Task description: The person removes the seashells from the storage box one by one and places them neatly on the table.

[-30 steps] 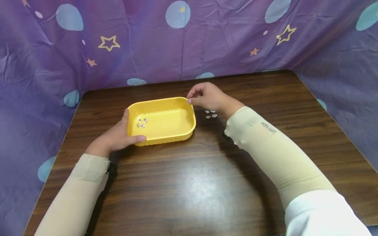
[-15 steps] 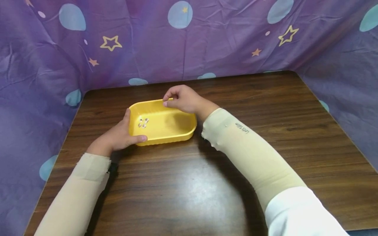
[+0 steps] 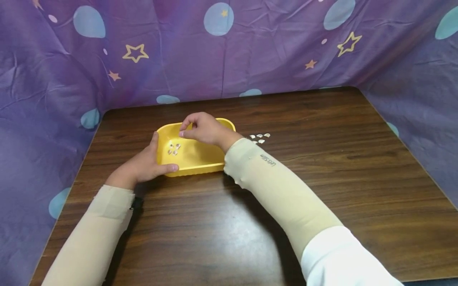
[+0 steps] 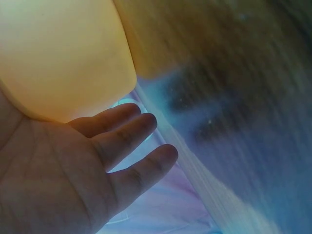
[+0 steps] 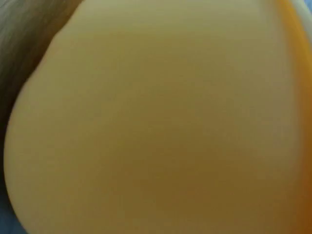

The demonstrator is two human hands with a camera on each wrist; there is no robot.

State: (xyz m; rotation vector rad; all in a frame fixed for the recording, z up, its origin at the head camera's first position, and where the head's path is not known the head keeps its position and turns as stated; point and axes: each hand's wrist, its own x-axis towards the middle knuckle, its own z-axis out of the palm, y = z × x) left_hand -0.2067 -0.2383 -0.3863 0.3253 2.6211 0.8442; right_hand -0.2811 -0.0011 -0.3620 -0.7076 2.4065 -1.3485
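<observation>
Above the yellow tray (image 3: 196, 171), near its far wall, the right grip (image 3: 204, 128) was found with thumb and forefinger brought near each other; whether a piece lay between them could not be told, and the right wrist view, blurred, did not settle it. The left grip (image 3: 143, 163) held the tray's left end, thumb over the near rim; the left wrist view showed three fingers extended beside the wall.

Just left of the right grip, four small pale pieces (image 3: 178, 146) lay on the tray floor near its left end. Outside, well short of the desk's far right corner, at least five loose pieces (image 3: 261, 141) lay near the tray's right end; the arm possibly covered more. By count, the work was judged partial: four inside, at least five outside.

The tray stood toward the far left corner of the desk (image 3: 358, 178). Beyond the far edge hung a purple cloth (image 3: 247, 59) printed with stars.
</observation>
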